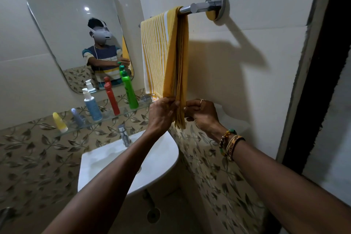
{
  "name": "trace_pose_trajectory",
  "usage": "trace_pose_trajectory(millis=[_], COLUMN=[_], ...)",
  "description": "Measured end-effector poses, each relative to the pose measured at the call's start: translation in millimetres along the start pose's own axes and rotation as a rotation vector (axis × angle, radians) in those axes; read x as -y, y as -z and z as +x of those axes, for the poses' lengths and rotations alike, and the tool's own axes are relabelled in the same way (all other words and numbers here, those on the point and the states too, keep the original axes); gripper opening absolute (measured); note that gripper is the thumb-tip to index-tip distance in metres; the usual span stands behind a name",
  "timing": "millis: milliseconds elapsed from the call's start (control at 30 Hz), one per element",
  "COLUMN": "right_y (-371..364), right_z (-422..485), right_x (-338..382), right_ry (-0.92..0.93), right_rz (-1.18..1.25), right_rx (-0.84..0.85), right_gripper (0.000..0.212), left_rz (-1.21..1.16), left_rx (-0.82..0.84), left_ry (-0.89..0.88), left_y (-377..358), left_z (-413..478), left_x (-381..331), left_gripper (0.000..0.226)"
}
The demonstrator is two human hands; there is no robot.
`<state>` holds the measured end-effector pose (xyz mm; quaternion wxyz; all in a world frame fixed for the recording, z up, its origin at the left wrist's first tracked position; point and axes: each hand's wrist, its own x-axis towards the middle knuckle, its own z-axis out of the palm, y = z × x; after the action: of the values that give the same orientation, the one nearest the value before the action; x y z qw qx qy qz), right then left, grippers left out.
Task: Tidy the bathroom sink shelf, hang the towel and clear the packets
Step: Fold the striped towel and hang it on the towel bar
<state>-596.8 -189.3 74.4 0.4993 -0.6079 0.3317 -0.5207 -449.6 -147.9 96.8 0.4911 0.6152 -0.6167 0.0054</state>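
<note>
The yellow striped towel (163, 53) hangs folded over the chrome rail (191, 8) — left hand (161, 114) and right hand (202, 114) each pinch its lower edge with curled fingers. The wristband (234, 144) lettering is too blurred to read.

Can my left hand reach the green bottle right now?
Probably yes: the left hand grips the towel just beside the green bottle, nothing stands between, but it must let go first.

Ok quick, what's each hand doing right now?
Left hand: pinching the hanging towel near its bottom.
Right hand: pinching the same towel.
</note>
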Motion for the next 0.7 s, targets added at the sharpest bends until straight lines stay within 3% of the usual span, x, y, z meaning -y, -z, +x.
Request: trace_pose_trajectory(millis=[333, 533, 700], right_y=[-5.2, -5.2, -4.0], right_z=[-0.4, 3.3, 4.6], right_x=[3.2, -3.2, -3.5], right_ry=[0.099, 0.035, 0.073], right_rz=[-0.194, -0.175, -0.194], right_rx=[0.034, 0.029, 0.048], right_gripper=[0.02, 0.009, 0.012], left_rz=[-0.236, -0.185, -0.119], left_rx=[0.106, 0.049, 0.036], left_ry=[0.071, 0.084, 0.055], left_y=[4.0, 4.9, 0.6], left_z=[3.0, 1.8, 1.2], left_x=[-0.3, 4.8, 0.2], left_gripper=[0.019, 0.015, 0.007])
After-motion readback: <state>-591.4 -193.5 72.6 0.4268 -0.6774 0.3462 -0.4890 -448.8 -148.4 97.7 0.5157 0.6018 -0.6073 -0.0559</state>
